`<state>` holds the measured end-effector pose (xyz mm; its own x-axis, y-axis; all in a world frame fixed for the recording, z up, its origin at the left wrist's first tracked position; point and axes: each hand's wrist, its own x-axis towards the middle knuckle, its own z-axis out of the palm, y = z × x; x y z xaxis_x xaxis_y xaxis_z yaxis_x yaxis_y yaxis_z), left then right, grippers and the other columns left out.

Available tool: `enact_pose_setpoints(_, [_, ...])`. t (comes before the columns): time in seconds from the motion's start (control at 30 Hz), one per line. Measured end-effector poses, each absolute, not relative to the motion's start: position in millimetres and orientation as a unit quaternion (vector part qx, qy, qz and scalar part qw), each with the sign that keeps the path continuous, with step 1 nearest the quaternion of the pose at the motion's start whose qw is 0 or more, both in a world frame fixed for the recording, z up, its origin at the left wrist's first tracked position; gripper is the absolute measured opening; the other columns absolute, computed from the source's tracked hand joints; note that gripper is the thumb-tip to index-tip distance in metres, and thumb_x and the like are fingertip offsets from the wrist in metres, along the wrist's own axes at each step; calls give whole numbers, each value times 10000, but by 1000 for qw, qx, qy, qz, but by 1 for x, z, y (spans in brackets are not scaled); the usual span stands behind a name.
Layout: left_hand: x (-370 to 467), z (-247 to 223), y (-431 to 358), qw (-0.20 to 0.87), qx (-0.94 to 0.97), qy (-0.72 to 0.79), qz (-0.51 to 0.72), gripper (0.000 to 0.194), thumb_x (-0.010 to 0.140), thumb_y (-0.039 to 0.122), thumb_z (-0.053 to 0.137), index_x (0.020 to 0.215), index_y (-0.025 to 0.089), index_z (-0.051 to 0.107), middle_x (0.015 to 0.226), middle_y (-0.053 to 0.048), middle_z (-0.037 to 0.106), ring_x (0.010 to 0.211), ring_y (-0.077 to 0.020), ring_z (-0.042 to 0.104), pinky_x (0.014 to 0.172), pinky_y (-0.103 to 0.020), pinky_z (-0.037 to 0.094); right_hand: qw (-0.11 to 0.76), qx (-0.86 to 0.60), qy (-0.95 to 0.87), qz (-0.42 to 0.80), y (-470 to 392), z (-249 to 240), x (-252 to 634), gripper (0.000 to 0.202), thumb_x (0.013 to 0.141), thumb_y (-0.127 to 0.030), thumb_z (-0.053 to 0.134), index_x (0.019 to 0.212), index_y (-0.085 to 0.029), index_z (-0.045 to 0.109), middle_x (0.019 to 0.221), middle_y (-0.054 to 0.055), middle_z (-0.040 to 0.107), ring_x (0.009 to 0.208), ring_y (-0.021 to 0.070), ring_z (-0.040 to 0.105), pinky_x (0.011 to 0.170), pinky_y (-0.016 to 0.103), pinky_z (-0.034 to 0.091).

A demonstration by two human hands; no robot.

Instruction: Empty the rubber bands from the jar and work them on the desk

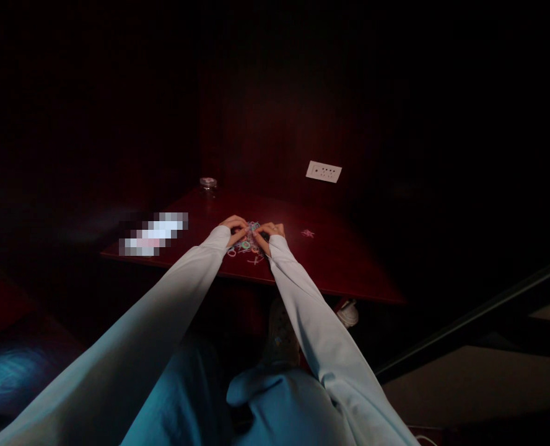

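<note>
A loose pile of small multicoloured bands (246,246), thin loops that look like hair ties, lies near the front edge of the dark red table (349,263). Over its left side, my left hand (235,226) is closed, thumb and fingertips pressed together. My right hand (271,230) faces it from the right side, its fingers also pinched. The two sets of fingertips almost meet above the pile. Whatever sits between them is too small to make out. Right of my right hand lies a separate little heap of pink bands (307,233).
A clear lidded jar (208,186) stands at the table's back left. A bright, pixelated flat object (157,234) lies at the left edge. On the wall behind is a white power socket (324,171). My knees and a shoe are below the table.
</note>
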<state>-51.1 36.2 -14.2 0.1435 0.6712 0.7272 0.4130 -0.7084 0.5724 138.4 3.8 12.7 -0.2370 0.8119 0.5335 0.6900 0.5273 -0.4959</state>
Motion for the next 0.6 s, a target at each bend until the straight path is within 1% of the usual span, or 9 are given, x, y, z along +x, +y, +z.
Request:
enact_pose_setpoints(0.3, [-51,-16,38,121,747,364,543,401,869,575,589,725,212,681,929,-85,693,819,-198,636,704,-318,531,398,-477,-779,81,6,10,139,201,946,-420,650,867,-270,757,988,37,694,1039,230,482,968,360,380])
enact_pose_setpoints(0.47, [-51,-14,36,129,742,369,545,391,858,567,601,717,213,687,922,-77,700,774,-182,623,672,-303,521,398,-477,-780,79,7,10,140,234,943,-463,640,859,-278,755,989,41,696,1036,236,491,959,377,387])
enact_pose_setpoints(0.6, [-51,-14,36,123,748,367,539,394,871,563,593,734,208,693,928,-78,703,776,-176,629,686,-301,529,390,-483,-780,77,7,11,140,204,935,-441,658,862,-275,751,1006,37,697,1045,232,495,963,370,384])
